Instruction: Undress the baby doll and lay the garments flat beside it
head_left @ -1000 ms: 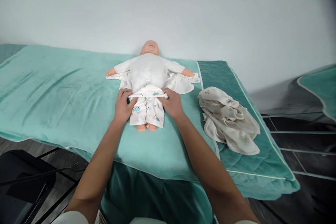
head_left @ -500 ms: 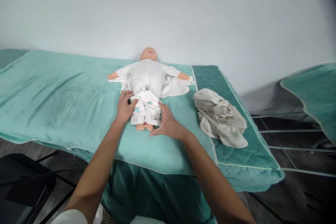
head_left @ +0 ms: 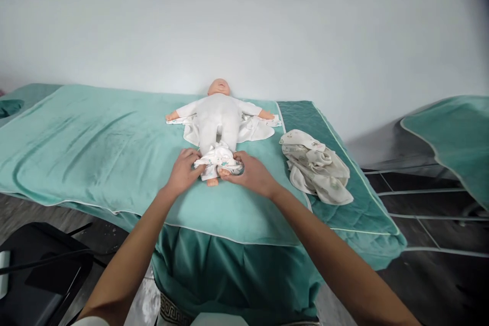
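A baby doll (head_left: pixel 218 114) with a white cloth body lies on its back, arms spread, head toward the wall. White printed baby pants (head_left: pixel 216 157) are bunched around its lower legs, and one foot shows below the left pant leg. My left hand (head_left: pixel 186 169) grips the pants at their left side with thumb and fingers. On the other side my right hand (head_left: pixel 250 174) is closed round the right pant leg, its thumb by the doll's other foot. An opened white baby shirt (head_left: pixel 255 128) lies spread under the doll's back and arms.
The doll lies on a bed with a light green cover (head_left: pixel 107 147). A crumpled printed cloth (head_left: pixel 317 165) rests to the right on the darker quilted part (head_left: pixel 367 214). A black chair (head_left: pixel 42 270) stands at lower left, a green-covered piece of furniture (head_left: pixel 458 137) at right.
The pants have slid down from the doll's upper legs to its lower legs, baring the thighs. Both hands moved with them, and the right hand has closed on the pant leg.
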Action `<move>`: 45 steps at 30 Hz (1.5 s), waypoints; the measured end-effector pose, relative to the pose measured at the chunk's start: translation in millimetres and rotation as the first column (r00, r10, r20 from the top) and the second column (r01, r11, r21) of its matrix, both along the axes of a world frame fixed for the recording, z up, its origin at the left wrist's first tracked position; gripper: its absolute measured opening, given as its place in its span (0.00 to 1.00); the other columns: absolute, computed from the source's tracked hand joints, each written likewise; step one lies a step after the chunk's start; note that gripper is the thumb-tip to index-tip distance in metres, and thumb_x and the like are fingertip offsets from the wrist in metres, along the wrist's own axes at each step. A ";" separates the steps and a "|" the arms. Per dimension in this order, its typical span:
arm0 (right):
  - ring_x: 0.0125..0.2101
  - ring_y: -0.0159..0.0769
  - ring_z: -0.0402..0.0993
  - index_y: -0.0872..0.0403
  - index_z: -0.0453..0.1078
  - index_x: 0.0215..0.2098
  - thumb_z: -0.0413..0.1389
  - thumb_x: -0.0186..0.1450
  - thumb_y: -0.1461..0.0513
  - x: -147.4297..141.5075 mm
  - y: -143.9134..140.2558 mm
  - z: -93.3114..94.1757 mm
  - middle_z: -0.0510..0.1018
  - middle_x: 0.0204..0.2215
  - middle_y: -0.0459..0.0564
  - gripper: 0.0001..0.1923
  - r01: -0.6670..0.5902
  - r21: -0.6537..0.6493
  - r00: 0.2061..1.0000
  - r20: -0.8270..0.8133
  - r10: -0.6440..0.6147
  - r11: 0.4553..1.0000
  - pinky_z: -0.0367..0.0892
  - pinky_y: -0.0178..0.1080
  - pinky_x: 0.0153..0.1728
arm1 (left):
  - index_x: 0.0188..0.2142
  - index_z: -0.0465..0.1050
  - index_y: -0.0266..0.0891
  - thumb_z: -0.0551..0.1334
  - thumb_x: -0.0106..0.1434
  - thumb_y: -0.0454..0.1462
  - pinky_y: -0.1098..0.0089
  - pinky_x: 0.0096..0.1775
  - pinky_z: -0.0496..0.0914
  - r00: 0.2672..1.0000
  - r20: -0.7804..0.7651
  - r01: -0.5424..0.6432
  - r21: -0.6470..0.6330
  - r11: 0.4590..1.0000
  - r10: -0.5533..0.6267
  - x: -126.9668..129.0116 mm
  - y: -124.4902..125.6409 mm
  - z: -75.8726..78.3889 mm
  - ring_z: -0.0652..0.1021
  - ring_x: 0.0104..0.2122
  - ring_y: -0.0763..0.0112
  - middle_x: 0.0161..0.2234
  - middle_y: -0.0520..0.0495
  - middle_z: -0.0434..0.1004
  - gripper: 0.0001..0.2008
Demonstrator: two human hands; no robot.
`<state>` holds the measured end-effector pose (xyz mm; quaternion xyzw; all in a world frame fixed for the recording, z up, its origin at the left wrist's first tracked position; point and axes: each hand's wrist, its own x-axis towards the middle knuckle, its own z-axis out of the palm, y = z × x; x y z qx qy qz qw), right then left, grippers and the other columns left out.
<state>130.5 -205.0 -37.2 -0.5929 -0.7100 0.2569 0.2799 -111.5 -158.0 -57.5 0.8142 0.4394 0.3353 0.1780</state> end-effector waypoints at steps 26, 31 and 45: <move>0.34 0.38 0.73 0.52 0.77 0.37 0.55 0.64 0.40 18.7 -6.0 141.5 0.79 0.35 0.49 0.26 -0.484 -0.261 0.873 -0.076 0.482 0.835 0.65 0.38 0.31 | 0.33 0.75 0.41 0.65 0.59 0.51 0.70 0.33 0.66 0.880 0.129 0.422 -0.654 0.628 -0.457 -20.4 -15.1 147.1 0.74 0.32 0.67 0.31 0.49 0.73 0.16; 0.34 0.39 0.73 0.52 0.76 0.31 0.48 0.64 0.34 23.5 5.1 183.8 0.77 0.30 0.49 0.34 -0.486 -0.191 0.859 0.073 0.506 0.853 0.66 0.40 0.34 | 0.35 0.78 0.40 0.63 0.60 0.53 0.70 0.34 0.66 0.843 -0.078 0.389 -0.597 0.701 -0.533 -15.1 -9.7 194.3 0.74 0.32 0.67 0.32 0.48 0.75 0.18; 0.21 0.25 0.56 0.54 0.70 0.24 0.63 0.63 0.46 4.6 -6.1 241.9 0.62 0.17 0.40 0.21 -0.215 0.284 0.974 -0.006 0.226 0.934 0.52 0.34 0.23 | 0.27 0.72 0.39 0.64 0.61 0.51 0.68 0.35 0.68 0.948 -0.112 0.257 -0.283 0.924 -0.299 10.4 -26.1 247.5 0.75 0.33 0.67 0.26 0.49 0.70 0.18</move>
